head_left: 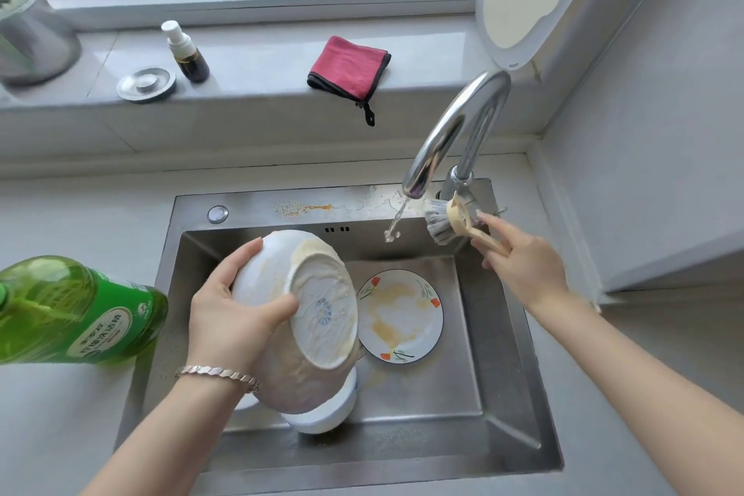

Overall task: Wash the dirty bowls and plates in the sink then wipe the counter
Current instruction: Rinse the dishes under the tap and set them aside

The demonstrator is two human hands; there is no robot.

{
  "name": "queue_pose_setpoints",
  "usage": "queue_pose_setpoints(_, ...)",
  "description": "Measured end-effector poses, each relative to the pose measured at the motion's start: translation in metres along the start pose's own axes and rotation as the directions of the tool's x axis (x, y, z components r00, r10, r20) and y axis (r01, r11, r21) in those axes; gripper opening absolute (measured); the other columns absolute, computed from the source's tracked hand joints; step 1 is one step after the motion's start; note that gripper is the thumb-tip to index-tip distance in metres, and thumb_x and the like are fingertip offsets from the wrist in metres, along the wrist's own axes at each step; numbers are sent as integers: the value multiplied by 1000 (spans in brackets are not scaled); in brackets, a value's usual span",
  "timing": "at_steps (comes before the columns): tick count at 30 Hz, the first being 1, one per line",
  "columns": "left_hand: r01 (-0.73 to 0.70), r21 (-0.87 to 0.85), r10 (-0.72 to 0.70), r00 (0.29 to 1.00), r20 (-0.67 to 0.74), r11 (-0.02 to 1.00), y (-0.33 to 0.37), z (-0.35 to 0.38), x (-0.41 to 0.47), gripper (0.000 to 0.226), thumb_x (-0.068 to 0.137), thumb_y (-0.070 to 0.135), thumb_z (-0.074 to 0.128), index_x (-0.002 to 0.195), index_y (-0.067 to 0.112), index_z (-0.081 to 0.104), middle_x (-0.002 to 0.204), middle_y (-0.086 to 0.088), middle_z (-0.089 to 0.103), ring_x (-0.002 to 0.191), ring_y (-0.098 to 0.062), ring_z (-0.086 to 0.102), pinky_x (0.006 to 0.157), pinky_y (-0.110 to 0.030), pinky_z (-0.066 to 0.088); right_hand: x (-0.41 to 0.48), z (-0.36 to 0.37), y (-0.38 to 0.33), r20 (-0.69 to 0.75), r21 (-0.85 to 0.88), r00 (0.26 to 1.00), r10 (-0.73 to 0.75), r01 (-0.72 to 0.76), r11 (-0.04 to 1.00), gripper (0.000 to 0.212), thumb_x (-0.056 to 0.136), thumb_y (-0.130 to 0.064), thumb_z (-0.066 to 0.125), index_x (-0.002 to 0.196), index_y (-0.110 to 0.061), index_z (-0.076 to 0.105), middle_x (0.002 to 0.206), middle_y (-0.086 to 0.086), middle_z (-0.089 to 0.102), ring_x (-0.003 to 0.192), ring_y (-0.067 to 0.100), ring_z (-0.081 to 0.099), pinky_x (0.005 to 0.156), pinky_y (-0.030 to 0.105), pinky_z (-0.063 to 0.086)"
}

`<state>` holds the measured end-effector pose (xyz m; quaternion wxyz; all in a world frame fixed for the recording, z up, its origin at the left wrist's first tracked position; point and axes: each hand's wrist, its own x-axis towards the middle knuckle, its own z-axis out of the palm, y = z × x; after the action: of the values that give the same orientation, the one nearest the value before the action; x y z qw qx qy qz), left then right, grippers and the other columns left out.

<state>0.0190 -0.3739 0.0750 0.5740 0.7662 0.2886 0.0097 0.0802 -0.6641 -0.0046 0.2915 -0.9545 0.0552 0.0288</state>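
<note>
The step in hand looks like scrubbing the big white bowl (318, 294). The left hand (233, 314) grips it by the edge, with the thumb on the outside. The bowl is tipped so its dirty bottom faces up. The right hand (523, 262) pinches the wooden handle of the brush (441, 223). The bristles are just beside the thin water (396, 219) falling from the tap (463, 125). To do this well, I think the brush should get wet first. Then it should come down to the bowl and rub round and round on the yellow smears, mostly near the ring on the bottom. The bowl looks wet and slippery, so the left hand should hold tight and keep it low over the sink (503, 374). Turning the bowl a little at a time would let the brush reach all of it. The bowl is over the left half of the sink. From the bowl, the brush and right hand are at about 2 o'clock, well apart. A dirty flower plate (402, 314) lies flat in the sink at 3 o'clock, just beside the bowl. A smaller white bowl (326, 411) sits under it at 6 o'clock. The green soap bottle (80, 310) is at 9 o'clock on the counter (60, 435). The red cloth (348, 66) lies on the sill at 12 o'clock.
</note>
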Motion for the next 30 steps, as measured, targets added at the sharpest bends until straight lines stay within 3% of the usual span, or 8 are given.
queue_pose_setpoints(4,5,-1,-5,999,-33,1000,-6,-11,-4,64,65,-11,70,113,30,60,106,6,59,95,-14,56,75,-20,42,-53,23,-37,173,414,980,96,-161,896,33,85,-33,65,109,-51,51,70,-12,65,69,5,59,68,23,45)
queue_pose_setpoints(8,26,-18,-27,998,-57,1000,-11,-25,-9,64,65,-12,71,112,30,59,104,6,58,93,-14,56,78,-23,42,-70,48,-68,245,701,967,75,-230,675,20,88,-3,60,97,-20,65,62,-15,60,56,-8,52,59,6,40)
queue_pose_setpoints(14,39,-15,-40,996,-82,999,-21,-47,-15,63,64,-10,71,110,32,59,105,8,56,95,-14,55,81,-24,42,-70,60,-93,199,712,979,49,-179,678,26,85,8,57,89,-17,62,77,-5,61,60,-10,52,61,4,41)
queue_pose_setpoints(17,31,-10,-32,995,-93,999,-26,-51,-15,64,63,-9,72,112,30,60,108,6,57,98,-14,55,84,-26,42,-69,52,-98,179,741,983,47,-166,650,25,85,5,60,100,-14,61,82,-11,62,66,-14,55,66,6,41)
queue_pose_setpoints(20,34,-16,-35,995,-94,999,-29,-53,-16,64,64,-9,72,114,28,60,108,7,56,98,-13,54,83,-24,40,-68,45,-96,174,767,983,57,-172,618,43,85,-5,63,120,-26,51,77,-19,53,66,-12,55,64,4,42)
queue_pose_setpoints(23,39,-21,-41,995,-91,999,-30,-51,-17,64,64,-8,72,115,29,61,109,6,57,96,-14,54,81,-25,41,-63,41,-92,169,700,982,87,-181,691,53,84,-22,67,129,-35,42,68,-16,41,60,-4,46,60,3,39)
queue_pose_setpoints(26,46,-37,-49,995,-82,998,-31,-50,-19,64,64,-9,71,115,29,61,109,6,58,96,-14,55,81,-25,41,-55,40,-94,153,666,987,45,-137,734,36,81,-22,71,111,-30,53,62,-10,42,52,-4,44,56,5,37)
queue_pose_setpoints(30,55,-44,-58,995,-75,998,-32,-51,-20,64,64,-9,71,114,29,60,110,6,58,95,-14,55,79,-24,42,-46,41,-102,154,695,986,59,-150,703,25,82,-13,68,91,-28,50,78,-5,56,69,6,57,62,16,45)
